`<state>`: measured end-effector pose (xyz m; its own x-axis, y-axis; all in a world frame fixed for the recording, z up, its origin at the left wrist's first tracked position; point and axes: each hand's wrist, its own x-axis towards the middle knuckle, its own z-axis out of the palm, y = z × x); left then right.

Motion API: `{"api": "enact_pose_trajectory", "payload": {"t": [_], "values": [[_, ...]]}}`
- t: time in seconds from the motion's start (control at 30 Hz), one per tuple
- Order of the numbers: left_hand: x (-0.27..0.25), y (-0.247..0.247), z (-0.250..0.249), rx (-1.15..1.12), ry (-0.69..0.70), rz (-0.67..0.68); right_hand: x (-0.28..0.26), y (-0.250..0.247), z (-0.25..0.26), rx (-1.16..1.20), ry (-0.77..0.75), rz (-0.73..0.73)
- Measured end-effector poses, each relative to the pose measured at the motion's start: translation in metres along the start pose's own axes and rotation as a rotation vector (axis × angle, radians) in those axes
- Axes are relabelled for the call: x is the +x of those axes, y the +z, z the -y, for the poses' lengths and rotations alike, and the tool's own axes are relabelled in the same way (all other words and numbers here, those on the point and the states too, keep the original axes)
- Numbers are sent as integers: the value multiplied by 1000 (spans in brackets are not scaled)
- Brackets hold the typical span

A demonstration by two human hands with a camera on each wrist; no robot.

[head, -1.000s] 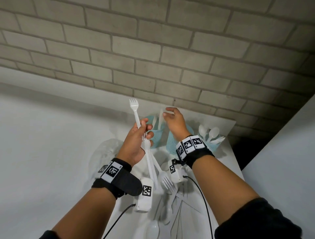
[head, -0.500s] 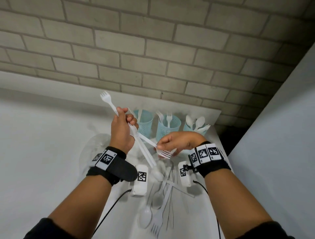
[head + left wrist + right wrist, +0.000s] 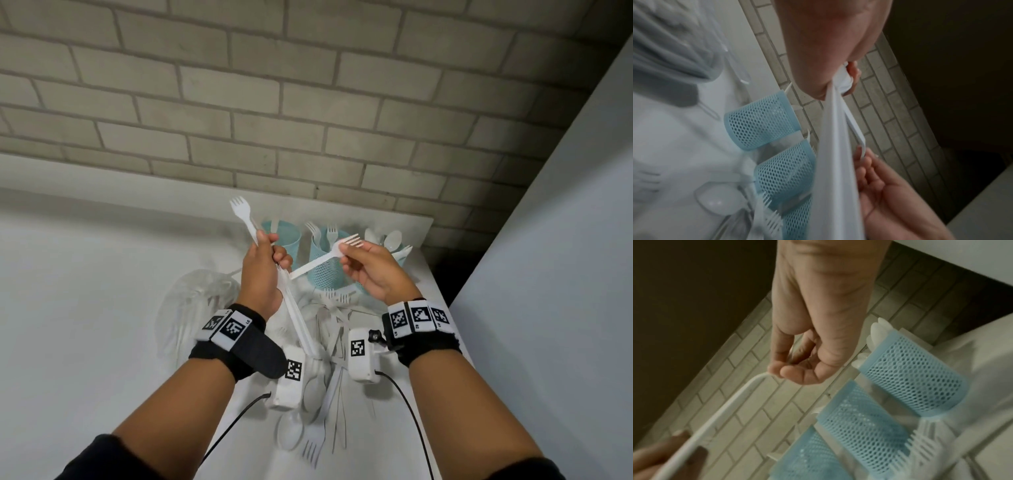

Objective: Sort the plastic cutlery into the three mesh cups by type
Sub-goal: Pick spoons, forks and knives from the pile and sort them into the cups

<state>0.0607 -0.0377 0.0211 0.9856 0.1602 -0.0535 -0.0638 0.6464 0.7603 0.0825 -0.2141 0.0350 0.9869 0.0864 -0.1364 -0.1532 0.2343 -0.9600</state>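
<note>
My left hand [image 3: 265, 270] grips a bundle of white plastic cutlery [image 3: 294, 308]; one fork head [image 3: 239, 208] sticks up above the fist and the handles slant down to the right. My right hand [image 3: 356, 257] pinches a single white fork [image 3: 329, 258] just below its tines, in front of the middle cup. The fork's handle end points at my left fingers. Three blue mesh cups stand at the back: the left cup [image 3: 282, 234], the middle cup [image 3: 325, 274] with forks, and the right cup [image 3: 402, 255] with spoons. The right wrist view shows my thumb and finger [image 3: 789, 371] on the fork [image 3: 715, 415].
Loose forks, spoons and knives [image 3: 325, 383] lie on the white table [image 3: 102, 308] below my wrists. A clear plastic bag [image 3: 195, 308] lies to the left of them. A brick wall [image 3: 308, 102] stands right behind the cups, and a white panel [image 3: 565, 274] closes the right side.
My right hand has drawn one fork out of the left hand's bundle and lifted it up and right, tines now raised by the middle cup. The left hand still holds the bundle.
</note>
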Motion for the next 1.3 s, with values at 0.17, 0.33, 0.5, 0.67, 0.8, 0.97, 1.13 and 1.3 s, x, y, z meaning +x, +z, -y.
{"api": "enact_pose_trajectory", "payload": {"t": [0.17,0.33,0.5,0.67,0.8,0.97,1.13,1.3], "values": [[-8,3,10,145,-76,129,-4,19,5,-34,42,57],[-11,2,11,267,-120,236,-2,28,13,19,-69,-119],[-14,5,11,382,-124,356,-4,34,17,-86,-127,-107],[-17,8,14,498,-99,421,-2,46,18,-199,-141,-166],[-22,16,15,597,-89,487,-2,57,21,-480,-230,-195],[-25,23,15,631,-64,480,0,61,24,-694,-296,-266],[-12,11,6,235,-213,294,-2,45,35,-168,-227,-251],[-5,8,-3,-8,-198,131,-6,22,17,23,27,-117]]}}
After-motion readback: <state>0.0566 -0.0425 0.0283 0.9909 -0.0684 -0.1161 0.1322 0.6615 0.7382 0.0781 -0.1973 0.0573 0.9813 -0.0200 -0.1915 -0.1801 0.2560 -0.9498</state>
